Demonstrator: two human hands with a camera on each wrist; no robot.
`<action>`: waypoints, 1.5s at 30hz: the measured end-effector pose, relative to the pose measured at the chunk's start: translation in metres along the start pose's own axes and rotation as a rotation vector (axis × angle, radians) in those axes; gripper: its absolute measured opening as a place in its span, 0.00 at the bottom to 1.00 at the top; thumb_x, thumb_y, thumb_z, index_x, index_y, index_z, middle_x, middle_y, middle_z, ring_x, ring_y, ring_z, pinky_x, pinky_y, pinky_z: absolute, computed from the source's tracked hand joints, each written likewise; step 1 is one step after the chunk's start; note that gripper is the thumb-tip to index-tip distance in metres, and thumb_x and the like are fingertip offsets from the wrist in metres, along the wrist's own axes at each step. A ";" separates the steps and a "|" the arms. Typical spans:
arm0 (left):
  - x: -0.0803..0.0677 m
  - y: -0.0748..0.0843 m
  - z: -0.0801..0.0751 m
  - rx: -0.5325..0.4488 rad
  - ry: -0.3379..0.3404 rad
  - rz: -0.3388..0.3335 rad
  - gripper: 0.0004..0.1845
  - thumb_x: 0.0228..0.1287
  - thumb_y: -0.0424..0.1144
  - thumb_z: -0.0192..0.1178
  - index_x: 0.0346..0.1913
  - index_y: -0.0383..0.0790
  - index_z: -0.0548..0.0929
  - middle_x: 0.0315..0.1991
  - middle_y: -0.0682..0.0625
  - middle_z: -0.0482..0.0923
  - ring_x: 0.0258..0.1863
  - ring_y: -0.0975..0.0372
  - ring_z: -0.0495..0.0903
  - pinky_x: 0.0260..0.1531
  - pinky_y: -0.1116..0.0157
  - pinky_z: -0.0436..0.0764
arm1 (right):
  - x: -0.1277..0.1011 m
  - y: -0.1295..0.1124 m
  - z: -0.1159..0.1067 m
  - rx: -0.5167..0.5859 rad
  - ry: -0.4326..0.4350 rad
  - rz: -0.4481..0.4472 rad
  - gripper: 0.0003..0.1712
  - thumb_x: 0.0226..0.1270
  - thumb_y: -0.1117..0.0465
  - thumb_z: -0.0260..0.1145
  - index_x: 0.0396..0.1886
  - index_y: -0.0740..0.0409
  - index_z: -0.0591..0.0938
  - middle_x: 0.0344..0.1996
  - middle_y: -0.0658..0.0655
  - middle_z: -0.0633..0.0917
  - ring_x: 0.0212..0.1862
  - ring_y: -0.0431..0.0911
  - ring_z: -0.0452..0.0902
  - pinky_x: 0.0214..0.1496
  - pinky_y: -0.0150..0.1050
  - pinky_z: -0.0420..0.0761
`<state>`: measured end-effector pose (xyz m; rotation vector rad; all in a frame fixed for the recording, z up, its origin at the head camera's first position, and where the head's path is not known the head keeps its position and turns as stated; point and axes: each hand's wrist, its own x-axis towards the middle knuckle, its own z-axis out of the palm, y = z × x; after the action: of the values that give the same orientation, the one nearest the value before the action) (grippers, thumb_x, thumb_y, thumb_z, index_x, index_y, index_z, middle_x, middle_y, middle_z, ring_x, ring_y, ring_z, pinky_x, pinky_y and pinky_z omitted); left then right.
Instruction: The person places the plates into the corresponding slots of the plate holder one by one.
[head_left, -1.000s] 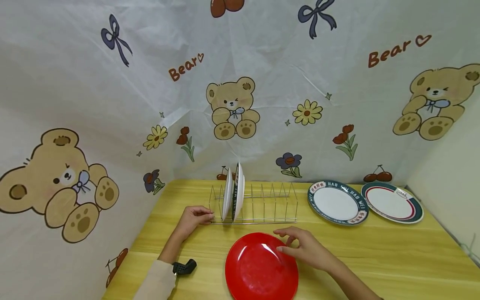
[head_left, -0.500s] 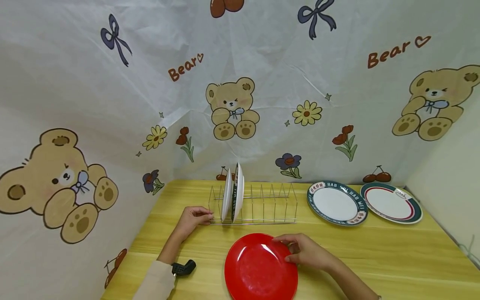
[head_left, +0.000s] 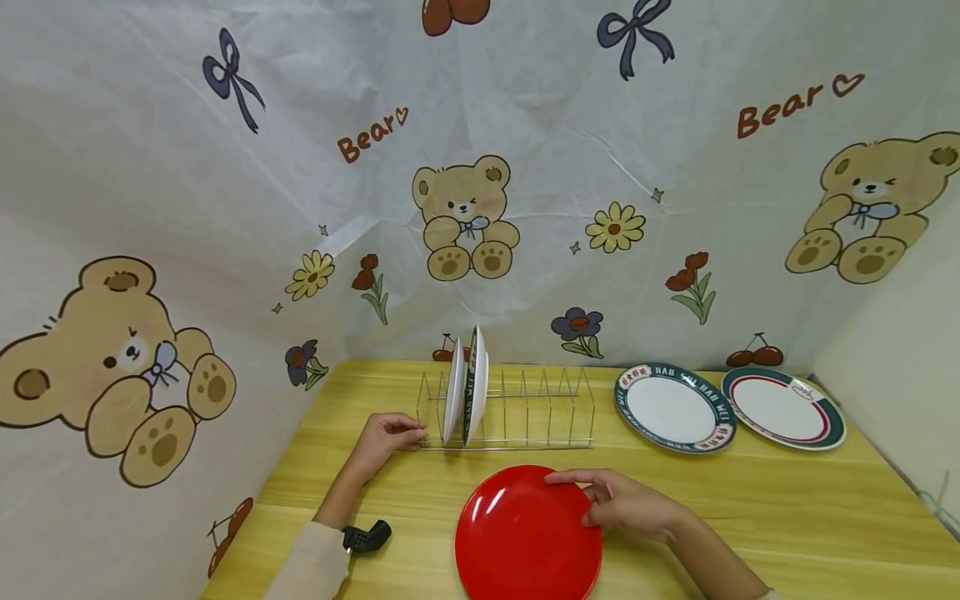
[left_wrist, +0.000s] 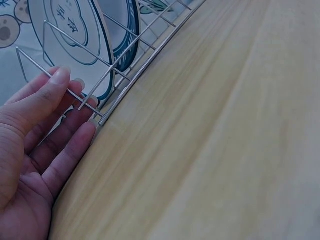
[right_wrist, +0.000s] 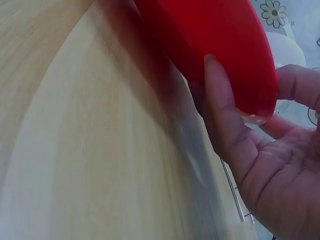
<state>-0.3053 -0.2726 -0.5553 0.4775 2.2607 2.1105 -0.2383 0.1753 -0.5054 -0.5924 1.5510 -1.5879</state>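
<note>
Gripping red plate (head_left: pixel 525 537), head view: right hand (head_left: pixel 633 504) has its rim, in front of the wire dish rack (head_left: pixel 525 447).
Rack end, left wrist: left hand (left_wrist: pixel 35 160) pinches it; slackening could let it slide.
Slick rim, right wrist: one-sided grip, could slip!

Glossy red round plate (head_left: pixel 525 537); silver metal wire rack (head_left: pixel 525 446); yellow wood-grain tabletop (head_left: pixel 847 533). Round white lettered plate (head_left: pixel 675 407): dk green rim w/ wht txt; round white red-ringed plate (head_left: pixel 782 407): dk green rim. White cloth backdrop (head_left: pixel 543 125) w/ tan bears.
</note>
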 end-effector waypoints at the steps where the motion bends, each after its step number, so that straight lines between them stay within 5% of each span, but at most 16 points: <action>1: 0.000 0.000 0.000 -0.002 -0.001 -0.003 0.12 0.62 0.31 0.72 0.43 0.24 0.87 0.41 0.40 0.88 0.36 0.56 0.89 0.37 0.54 0.90 | 0.000 0.000 0.000 0.003 -0.005 -0.007 0.37 0.68 0.73 0.60 0.76 0.59 0.67 0.63 0.64 0.77 0.48 0.50 0.81 0.47 0.37 0.87; 6: 0.000 0.000 0.001 -0.003 0.000 0.004 0.13 0.62 0.32 0.72 0.44 0.24 0.87 0.42 0.35 0.87 0.36 0.56 0.89 0.37 0.54 0.90 | -0.002 -0.002 0.000 -0.005 -0.003 -0.034 0.39 0.69 0.71 0.61 0.78 0.53 0.65 0.73 0.62 0.67 0.64 0.58 0.72 0.56 0.51 0.85; 18: 0.002 0.001 0.002 0.008 -0.010 0.012 0.13 0.63 0.33 0.71 0.43 0.24 0.87 0.43 0.33 0.86 0.37 0.56 0.89 0.37 0.54 0.90 | -0.006 -0.010 0.005 0.075 -0.046 -0.106 0.41 0.71 0.72 0.60 0.81 0.52 0.59 0.77 0.61 0.61 0.69 0.60 0.69 0.62 0.61 0.78; 32: 0.002 0.002 0.001 0.010 -0.012 0.011 0.13 0.63 0.32 0.71 0.43 0.23 0.87 0.40 0.41 0.88 0.36 0.56 0.89 0.37 0.55 0.90 | -0.011 -0.024 0.013 0.016 0.077 -0.162 0.41 0.72 0.69 0.63 0.80 0.49 0.60 0.76 0.58 0.63 0.70 0.58 0.67 0.60 0.63 0.80; 45: -0.001 0.000 0.000 -0.001 -0.008 0.022 0.12 0.63 0.31 0.71 0.43 0.22 0.86 0.42 0.34 0.87 0.36 0.57 0.89 0.36 0.55 0.90 | -0.022 -0.046 0.024 -0.046 0.217 -0.202 0.39 0.74 0.66 0.61 0.81 0.46 0.59 0.73 0.60 0.68 0.65 0.58 0.72 0.56 0.63 0.82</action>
<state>-0.3043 -0.2726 -0.5553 0.5124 2.2610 2.1158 -0.2173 0.1741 -0.4528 -0.6349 1.7363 -1.8217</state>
